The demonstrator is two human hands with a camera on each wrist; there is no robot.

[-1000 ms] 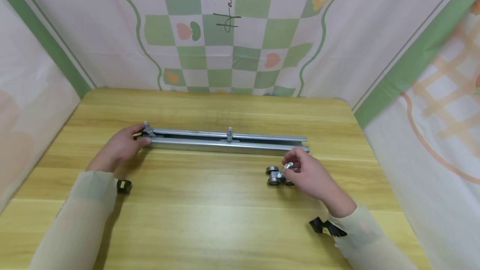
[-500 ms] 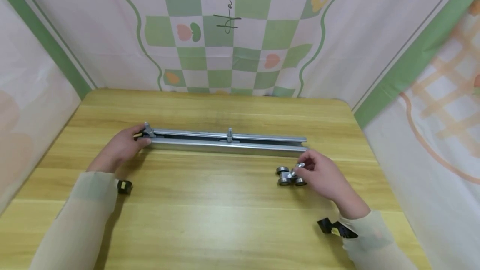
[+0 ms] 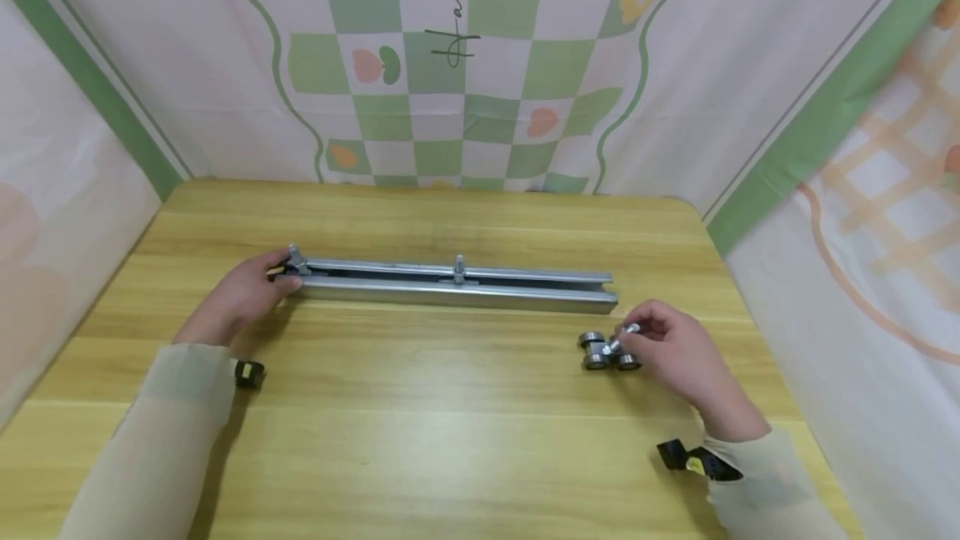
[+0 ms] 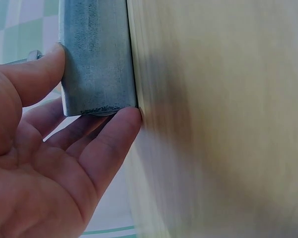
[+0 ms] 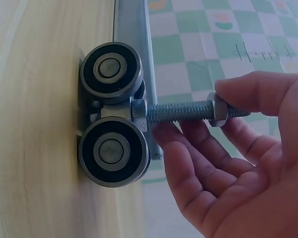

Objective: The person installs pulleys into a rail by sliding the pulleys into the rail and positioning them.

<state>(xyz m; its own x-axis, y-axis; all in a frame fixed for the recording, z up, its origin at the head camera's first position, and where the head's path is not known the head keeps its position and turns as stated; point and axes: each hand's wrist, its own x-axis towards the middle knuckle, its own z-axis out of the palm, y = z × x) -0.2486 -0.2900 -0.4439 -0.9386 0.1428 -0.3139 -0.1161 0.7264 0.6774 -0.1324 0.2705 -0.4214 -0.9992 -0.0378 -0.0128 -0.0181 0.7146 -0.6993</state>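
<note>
A metal C-shaped rail (image 3: pixel 525 299) lies on the table with its slot facing up. My left hand (image 3: pixel 243 294) grips its left end; in the left wrist view the thumb presses the side of the rail (image 4: pixel 97 59) and fingers curl at its end. Two bolts stand up from the slot, one bolt (image 3: pixel 460 267) near mid-length and another bolt (image 3: pixel 296 257) beside my left hand. Right of the rail's open end, my right hand (image 3: pixel 682 357) pinches the upright bolt of a roller trolley (image 3: pixel 596 351). Close up, the threaded bolt (image 5: pixel 179 112) carries a nut (image 5: pixel 218 109) near my thumb.
The wooden table (image 3: pixel 420 440) has a patterned cloth (image 3: pixel 502 65) hanging behind it and more cloth at both sides. Black wrist-worn devices, a left one (image 3: pixel 248 373) and a right one (image 3: pixel 697 461), stick out from the sleeves.
My right hand has moved to the right with the roller trolley, away from the front of the rail to beyond its right end. My left hand and the rail have stayed put.
</note>
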